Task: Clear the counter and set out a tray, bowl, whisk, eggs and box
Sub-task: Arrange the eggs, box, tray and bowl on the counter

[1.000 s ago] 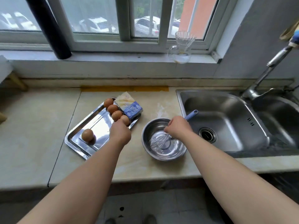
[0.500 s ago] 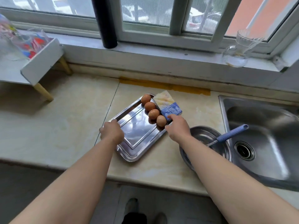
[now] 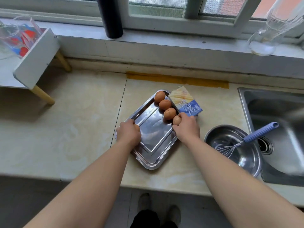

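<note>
As you stand at the surface (image 3: pixel 79 129), both of your hands are down on the tray (image 3: pixel 153 142), which sits askew near the front edge with one corner pointing towards you.

Left hand (image 3: pixel 129 134): knuckles up, fingers curled over the tray's left rim. I cannot tell whether it grips the rim or encloses something beneath the palm.

Right hand (image 3: pixel 186 128): at the tray's right rim, thumb and forefinger pinching the nearest egg (image 3: pixel 176 120).

Eggs (image 3: pixel 165 104): four brown ones in view, lined up in a touching row along the tray's far right side, the nearest being the one in your right hand. The rest of the tray floor is bare metal and reflects the sky.

Box (image 3: pixel 185 101): yellow and blue, lying tilted just beside the egg row on the tray's right rim, its near corner touching your right fingers.

Bowl (image 3: pixel 246 162): steel, standing on the surface to the right of the tray, close to your right forearm and just beside the sink (image 3: pixel 279 155).

Whisk (image 3: pixel 230 147): wires inside the bowl, blue handle leaning over the far right rim towards the sink.

Elsewhere: a dark cylinder (image 3: pixel 112 20) and a clear glass jug (image 3: pixel 268 37) on the window sill; a white rack (image 3: pixel 36 61) with glasses at the far left.
</note>
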Available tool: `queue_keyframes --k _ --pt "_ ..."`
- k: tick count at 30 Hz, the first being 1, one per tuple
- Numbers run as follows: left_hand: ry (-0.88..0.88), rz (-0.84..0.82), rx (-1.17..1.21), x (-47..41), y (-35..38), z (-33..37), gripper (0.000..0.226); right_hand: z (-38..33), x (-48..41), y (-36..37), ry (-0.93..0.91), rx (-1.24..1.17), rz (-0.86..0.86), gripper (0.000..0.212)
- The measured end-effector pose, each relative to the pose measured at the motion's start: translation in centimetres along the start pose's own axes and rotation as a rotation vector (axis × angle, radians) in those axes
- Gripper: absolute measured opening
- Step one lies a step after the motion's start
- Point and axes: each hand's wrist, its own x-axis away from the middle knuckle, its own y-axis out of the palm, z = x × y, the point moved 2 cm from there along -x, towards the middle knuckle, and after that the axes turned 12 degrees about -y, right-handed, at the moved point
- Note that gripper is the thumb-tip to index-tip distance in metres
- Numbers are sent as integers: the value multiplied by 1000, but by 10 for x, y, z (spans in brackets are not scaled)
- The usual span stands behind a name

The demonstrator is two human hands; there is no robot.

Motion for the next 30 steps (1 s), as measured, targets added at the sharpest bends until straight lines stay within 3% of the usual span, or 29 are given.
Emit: queue_keyframes --k 15,20,25,30 --pt "44 -157 182 -15 0 8 43 -15 2 15 20 89 -13 35" --pt "62 -190 230 -13 0 14 40 -11 3 5 82 -123 -46 29" --pt "79 -213 353 -4 -4 32 33 -3 7 -14 163 -412 27 19" --pt "108 -260 504 13 -7 73 23 19 3 -47 217 -481 151 12"
